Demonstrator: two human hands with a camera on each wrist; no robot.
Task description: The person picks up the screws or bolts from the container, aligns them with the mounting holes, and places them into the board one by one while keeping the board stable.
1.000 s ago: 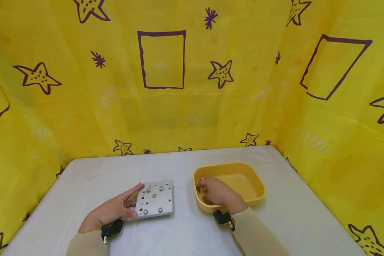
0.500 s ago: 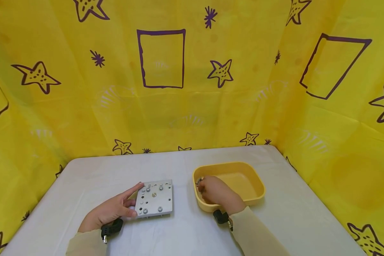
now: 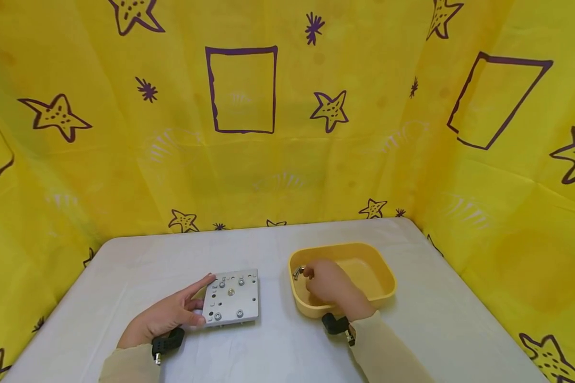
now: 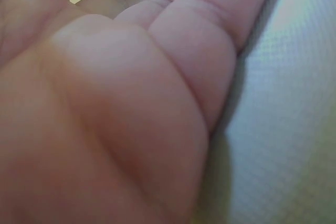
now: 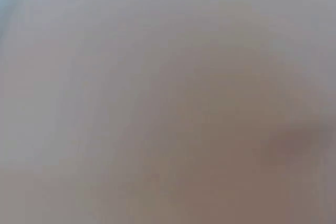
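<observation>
A silver metal plate (image 3: pixel 235 295) with several holes and socket-head screws (image 3: pixel 240 313) lies left of centre on the table in the head view. My left hand (image 3: pixel 167 314) holds it by its left side, index finger at the far corner and thumb at the near one. My right hand (image 3: pixel 328 282) reaches into a yellow tray (image 3: pixel 388 266), fingers bent down beside small shiny metal screws (image 3: pixel 298 272) at the tray's left end. I cannot tell whether its fingertips pinch one. The left wrist view is filled by the left palm (image 4: pixel 121 119); the right wrist view is a blur.
The table (image 3: pixel 287 346) has a white cover. Yellow cloth walls (image 3: pixel 287 159) with purple stars and frames rise behind it and at both sides. Black wrist cameras (image 3: pixel 167 340) sit at both cuffs.
Inside the tray my right hand has shifted slightly to the right and up, so more of the small screws shows. The left hand and the metal plate have stayed still.
</observation>
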